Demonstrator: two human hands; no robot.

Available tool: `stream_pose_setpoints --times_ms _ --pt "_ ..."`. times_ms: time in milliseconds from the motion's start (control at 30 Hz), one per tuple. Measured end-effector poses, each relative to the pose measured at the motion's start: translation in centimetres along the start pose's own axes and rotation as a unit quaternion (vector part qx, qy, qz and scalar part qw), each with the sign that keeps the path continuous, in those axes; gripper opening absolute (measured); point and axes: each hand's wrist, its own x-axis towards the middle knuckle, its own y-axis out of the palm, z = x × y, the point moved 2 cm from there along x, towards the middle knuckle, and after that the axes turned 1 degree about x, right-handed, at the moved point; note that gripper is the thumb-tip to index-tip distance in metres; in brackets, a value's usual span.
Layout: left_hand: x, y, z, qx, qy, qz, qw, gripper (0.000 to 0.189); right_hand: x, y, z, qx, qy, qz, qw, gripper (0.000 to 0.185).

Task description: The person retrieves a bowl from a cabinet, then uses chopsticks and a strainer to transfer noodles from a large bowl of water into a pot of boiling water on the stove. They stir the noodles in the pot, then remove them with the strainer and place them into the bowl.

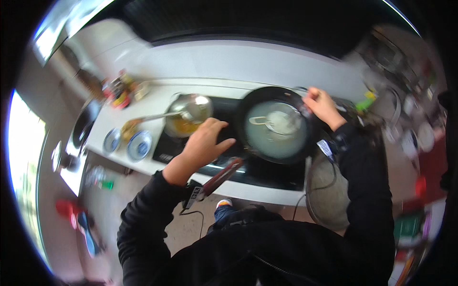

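Note:
A large black wok (244, 143) with cloudy liquid stands on the black cooktop (272, 175). In the liquid lies a pale round thing, blurred, with a light-coloured handle or loop at its left. My right hand (320, 105) is at the wok's upper right rim, fingers bent together; whether it grips anything does not show. Thumb and fingers apart, my left hand (205, 143) hovers empty between the wok and a metal pot (175, 129) holding yellowish-orange contents. A shiny metal ladle or lid (196, 105) covers part of that pot. Below my left hand is the wok's dark red-brown handle (223, 175).
Two blue-and-white bowls (139, 146) and a yellowish item (129, 129) stand on the white counter (114, 123) at left, with bottles and jars (118, 93) behind. A large round metal lid or pan (327, 193) is at lower right. Cables hang from both wrists.

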Motion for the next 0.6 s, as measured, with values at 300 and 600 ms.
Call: stream_pose_setpoints --times_ms 300,600 --pt "9.0 5.8 -2.8 0.103 0.066 0.099 0.988 0.068 -2.0 5.3 2.2 -0.044 -0.041 -0.107 0.992 0.017" --pt "12.2 8.6 -2.3 0.152 0.042 0.185 0.97 0.053 -0.4 3.3 1.6 -0.056 0.035 -0.103 0.992 0.016"
